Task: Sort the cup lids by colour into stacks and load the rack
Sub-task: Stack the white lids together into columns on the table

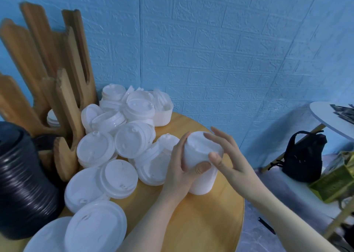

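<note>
A tall stack of white lids (201,177) stands on the round wooden table (201,223). My left hand (180,167) grips the stack's left side, thumb across its front. My right hand (226,156) curls its fingers and thumb round the top lid of that stack. Several loose white lids (118,177) lie in a heap to the left. A tall stack of black lids (23,186) stands at the far left. The wooden rack (65,106) rises behind the heap, and a few white lids (52,118) sit low inside it.
A white tub (162,115) holding more white lids sits at the table's back edge against the blue wall. Right of the table are a black bag (304,156), a white side table (329,115) and a green box (335,181). A dark pen (266,225) lies on the floor.
</note>
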The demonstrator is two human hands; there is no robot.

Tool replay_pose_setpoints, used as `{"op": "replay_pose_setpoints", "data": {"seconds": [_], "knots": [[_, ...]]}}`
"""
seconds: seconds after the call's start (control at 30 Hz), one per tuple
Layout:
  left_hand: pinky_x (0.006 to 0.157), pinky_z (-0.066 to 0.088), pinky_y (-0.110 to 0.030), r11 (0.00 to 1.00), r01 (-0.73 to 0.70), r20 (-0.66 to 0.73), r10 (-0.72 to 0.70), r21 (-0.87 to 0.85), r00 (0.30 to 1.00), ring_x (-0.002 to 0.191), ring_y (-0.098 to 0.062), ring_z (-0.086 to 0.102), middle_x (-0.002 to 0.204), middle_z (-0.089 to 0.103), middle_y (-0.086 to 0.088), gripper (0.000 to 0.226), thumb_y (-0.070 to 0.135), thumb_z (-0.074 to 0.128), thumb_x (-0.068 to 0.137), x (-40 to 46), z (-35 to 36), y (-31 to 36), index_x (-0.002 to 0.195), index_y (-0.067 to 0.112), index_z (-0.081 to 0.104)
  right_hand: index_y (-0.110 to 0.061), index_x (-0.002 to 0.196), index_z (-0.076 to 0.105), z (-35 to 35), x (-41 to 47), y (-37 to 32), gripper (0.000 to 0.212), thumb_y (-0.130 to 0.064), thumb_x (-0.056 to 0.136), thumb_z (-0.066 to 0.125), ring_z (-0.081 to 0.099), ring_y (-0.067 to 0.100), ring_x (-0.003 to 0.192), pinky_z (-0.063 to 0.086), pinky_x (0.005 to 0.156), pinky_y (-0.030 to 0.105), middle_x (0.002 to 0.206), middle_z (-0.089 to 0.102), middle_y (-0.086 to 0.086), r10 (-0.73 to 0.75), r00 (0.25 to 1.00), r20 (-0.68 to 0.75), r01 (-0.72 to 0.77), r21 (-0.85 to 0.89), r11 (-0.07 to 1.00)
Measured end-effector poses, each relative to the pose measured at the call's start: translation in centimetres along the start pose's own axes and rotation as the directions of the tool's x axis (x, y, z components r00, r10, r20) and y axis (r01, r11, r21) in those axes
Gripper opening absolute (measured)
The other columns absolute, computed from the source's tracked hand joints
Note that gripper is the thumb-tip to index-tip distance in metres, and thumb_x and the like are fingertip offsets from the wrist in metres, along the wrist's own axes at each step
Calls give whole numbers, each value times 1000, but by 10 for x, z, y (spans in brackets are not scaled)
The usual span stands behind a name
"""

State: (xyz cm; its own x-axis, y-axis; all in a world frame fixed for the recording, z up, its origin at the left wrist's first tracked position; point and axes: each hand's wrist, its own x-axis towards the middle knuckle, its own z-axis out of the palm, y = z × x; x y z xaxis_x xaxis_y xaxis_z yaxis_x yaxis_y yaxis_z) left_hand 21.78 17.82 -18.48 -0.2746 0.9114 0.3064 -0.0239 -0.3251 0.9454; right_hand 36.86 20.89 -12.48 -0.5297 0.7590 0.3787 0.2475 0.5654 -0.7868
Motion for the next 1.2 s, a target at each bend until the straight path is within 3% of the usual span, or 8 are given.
{"op": "replay_pose_setpoints", "data": {"seconds": [0.07, 0.2, 0.37, 0.47, 0.57, 0.73, 0.9, 1.2], "knots": [[109, 41, -25, 1000, 0, 12, 0, 12, 1000, 133, 7, 44, 141, 50, 26, 88, 66, 81, 61, 0, 0, 0, 137, 52, 39, -42, 136, 49, 4, -13, 5, 50, -57, 89, 56, 24, 9, 145, 23, 113, 16, 151, 31, -21, -95, 995, -42, 92, -75, 993], [98, 37, -5, 1000, 5, 88, -4, -17, 996, 129, 18, 40, 146, 37, 27, 74, 46, 67, 80, -1, 0, 1, 142, 48, 26, -41, 143, 36, 8, -23, 20, 71, -47, 82, 71, 25, 13, 143, 23, 113, 18, 154, 23, -17, -236, 972, -19, 210, -385, 899], [106, 35, -11, 1000, 18, 103, -20, 21, 994, 136, 11, 37, 148, 37, 29, 57, 43, 54, 93, 1, 0, -6, 142, 51, 26, -47, 131, 36, 10, -16, 24, 76, -28, 75, 82, 35, 6, 134, 37, 85, 9, 144, 20, -34, -219, 970, -102, 146, -474, 868], [119, 30, -29, 993, -18, 109, 5, 113, 994, 144, 2, 31, 155, 34, 22, 57, 39, 52, 97, 2, 1, -13, 147, 45, 26, -46, 130, 37, 5, -9, 31, 73, -26, 76, 81, 38, 8, 134, 48, 75, 23, 142, 23, -29, -194, 973, -125, 113, -472, 874], [117, 36, -43, 968, -61, 137, 28, 245, 990, 145, -7, 34, 156, 36, 13, 65, 41, 56, 96, 0, 2, -21, 154, 40, 26, -45, 130, 37, -3, 2, 40, 72, -24, 77, 80, 36, 10, 135, 50, 72, 31, 143, 26, -24, -137, 979, -149, 54, -461, 886], [102, 47, -34, 781, -157, 235, 13, 604, 972, 123, -5, 50, 141, 40, 15, 56, 33, 64, 94, -7, 3, -17, 146, 36, 41, -37, 133, 43, -15, 29, 56, 69, -22, 77, 80, 35, 10, 132, 47, 71, 32, 141, 30, -18, -87, 981, -172, 3, -440, 898], [111, 28, -29, 499, -269, 386, -148, 824, 911, 132, -11, 36, 141, 43, 12, 50, 52, 50, 96, -8, 4, -12, 142, 33, 50, -31, 134, 44, -12, 64, 70, 69, -18, 76, 79, 34, 17, 131, 51, 75, 43, 140, 31, -11, -62, 983, -174, -23, -451, 892], [114, 21, -33, 457, -282, 407, -203, 844, 891, 138, -12, 26, 146, 39, 11, 47, 51, 49, 99, -5, 3, -12, 141, 33, 52, -25, 137, 44, 6, 126, 86, 72, -15, 75, 79, 32, 24, 130, 48, 79, 45, 142, 32, -2, -44, 987, -152, -37, -489, 872]]}}
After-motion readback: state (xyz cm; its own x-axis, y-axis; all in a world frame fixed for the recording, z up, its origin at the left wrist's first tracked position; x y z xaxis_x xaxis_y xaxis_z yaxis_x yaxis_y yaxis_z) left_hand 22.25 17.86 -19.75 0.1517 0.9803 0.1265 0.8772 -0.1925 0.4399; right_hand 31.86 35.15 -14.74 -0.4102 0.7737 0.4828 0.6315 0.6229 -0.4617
